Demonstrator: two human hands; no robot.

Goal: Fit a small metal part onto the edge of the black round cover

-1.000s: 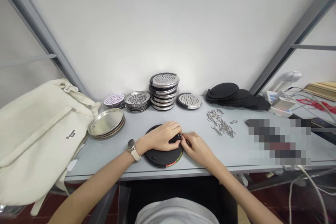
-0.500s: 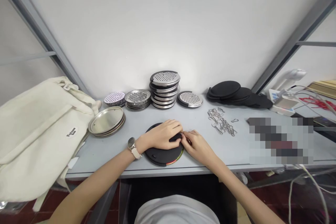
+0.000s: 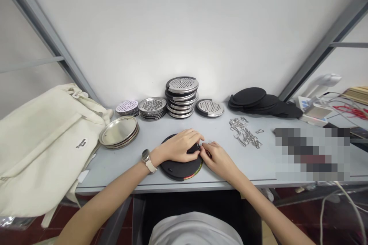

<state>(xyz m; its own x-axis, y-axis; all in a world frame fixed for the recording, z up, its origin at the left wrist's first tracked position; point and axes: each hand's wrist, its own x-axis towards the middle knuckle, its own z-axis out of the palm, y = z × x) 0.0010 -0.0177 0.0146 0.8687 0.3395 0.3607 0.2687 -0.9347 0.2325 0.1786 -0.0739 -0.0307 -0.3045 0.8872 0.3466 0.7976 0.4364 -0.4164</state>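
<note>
A round black disc [image 3: 184,170] with a coloured strip along its lower right edge lies flat near the front of the table. Across its top lies my left hand [image 3: 181,146], thumb and fingers closed on the disc's right part. My right hand [image 3: 220,160] is closed in a pinch at the disc's right edge, on a small metal clip [image 3: 198,146] that is mostly hidden by the fingertips. To the right lies a loose pile of metal clips [image 3: 245,133].
Along the wall stand a tall stack of round graters [image 3: 181,101], a shorter grater stack [image 3: 152,107], a single grater [image 3: 211,108] and black discs [image 3: 248,95]. Metal plates [image 3: 119,131] sit left, beside a cream bag [image 3: 51,145]. A blurred patch [image 3: 312,155] covers something right.
The whole view has shifted slightly. Both hands stay at the disc's right edge, and the fingers have moved only a little, with a bit more of the metal clip showing.
</note>
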